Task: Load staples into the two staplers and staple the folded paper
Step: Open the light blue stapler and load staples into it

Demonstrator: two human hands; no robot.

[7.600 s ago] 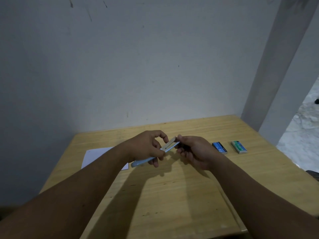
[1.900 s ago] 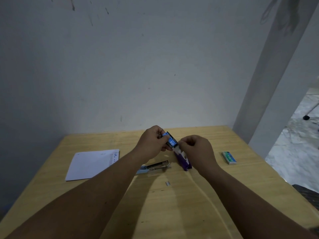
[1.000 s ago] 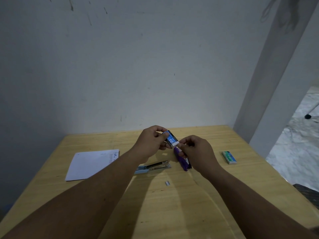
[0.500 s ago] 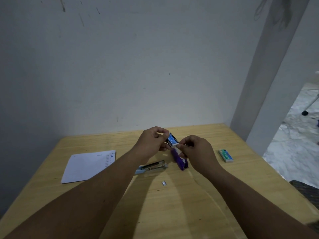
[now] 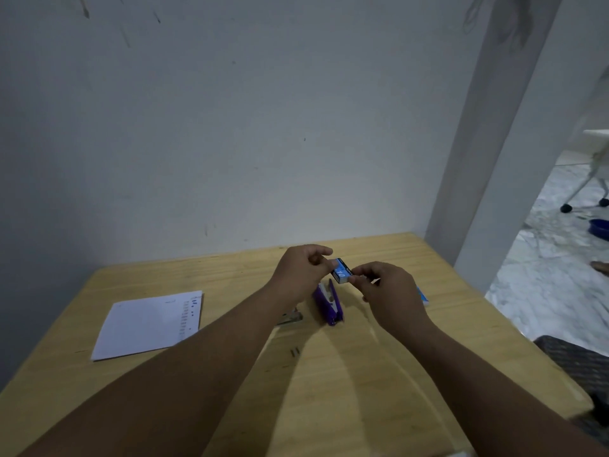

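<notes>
- Blue is the small staple box (image 5: 341,271), and both hands hold it in the air above the far part of the wooden table (image 5: 346,384).
- The left hand (image 5: 301,273) closes its thumb and fingers on the left end of the box; the other fingers are curled.
- The right hand (image 5: 390,291) pinches the right end of the box with thumb and first finger, only a narrow opening between them.
- The purple stapler (image 5: 328,303) lies on the table just below the box, and no hand touches it.
- The light blue stapler (image 5: 291,318) is mostly hidden behind the left forearm.
- The folded paper (image 5: 150,323) lies flat at the left, well apart from the hands.
- A second box (image 5: 422,295) shows only its edge behind the right hand.
- Compared with half a second ago, the box is tilted more flat, and the loose staple piece (image 5: 295,351) on the table looks dark now, not bright.
</notes>
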